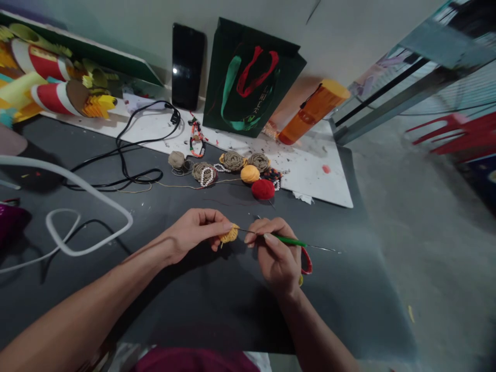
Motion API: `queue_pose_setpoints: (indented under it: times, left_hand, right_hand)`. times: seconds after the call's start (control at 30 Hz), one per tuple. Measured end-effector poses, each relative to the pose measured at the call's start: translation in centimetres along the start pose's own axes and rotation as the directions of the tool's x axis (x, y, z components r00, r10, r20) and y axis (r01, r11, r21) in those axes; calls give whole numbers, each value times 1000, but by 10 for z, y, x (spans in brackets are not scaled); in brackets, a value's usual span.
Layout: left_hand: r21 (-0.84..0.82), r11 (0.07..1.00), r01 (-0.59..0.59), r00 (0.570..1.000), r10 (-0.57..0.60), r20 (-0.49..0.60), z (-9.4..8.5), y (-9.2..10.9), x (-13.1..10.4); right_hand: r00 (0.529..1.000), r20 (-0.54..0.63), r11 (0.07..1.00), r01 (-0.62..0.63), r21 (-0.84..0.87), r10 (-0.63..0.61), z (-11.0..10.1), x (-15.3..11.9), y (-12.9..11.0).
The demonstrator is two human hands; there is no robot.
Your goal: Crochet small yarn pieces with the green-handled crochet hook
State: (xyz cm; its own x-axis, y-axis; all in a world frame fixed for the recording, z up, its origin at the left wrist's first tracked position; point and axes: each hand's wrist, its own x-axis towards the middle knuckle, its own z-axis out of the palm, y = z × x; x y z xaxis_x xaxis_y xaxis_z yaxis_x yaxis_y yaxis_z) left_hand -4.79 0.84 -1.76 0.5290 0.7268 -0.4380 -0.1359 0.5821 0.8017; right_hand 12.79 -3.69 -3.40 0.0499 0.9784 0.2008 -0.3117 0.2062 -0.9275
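- The left hand pinches a small yellow crocheted piece between thumb and fingers, over the middle of the table.
- The right hand has its fingers closed around a green-handled hook; the thin shaft reaches the piece.
- The dark green bag stands on the white board along the table's back edge; its inside cannot be seen. Beside it, an orange cylinder tilts rightward, contents unclear.
- A red loop is partly hidden by the right hand.
- Yellow yarn touches red yarn near the board's front edge, ahead of the hands.
- A white tube curves over the table's left part, cut off by the view.
- Both hands are well apart from the table's right edge; bare surface lies between, and forearms cross the front edge.
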Motion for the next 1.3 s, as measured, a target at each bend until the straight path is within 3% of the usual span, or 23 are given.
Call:
queue_pose_setpoints:
  times: [0.23,0.5,0.93,1.3]
  left_hand:
    - [53,998,-44,999,43,24,-2,-1,1]
    - [-9,1000,-16,1000,16,12,-2,0,0]
    - [-54,998,18,998,-14,60,-1,2,-1]
    - [-70,996,46,997,-42,66,0,2,-1]
  right_hand:
    - [1000,-10,999,19,-34,-19,-1,0,-2]
    - [999,13,997,43,-66,-42,-2,-1,-1]
    - [999,22,995,-51,87,49,2,4,0]
    - [998,-8,996,-57,72,57,2,4,-2]
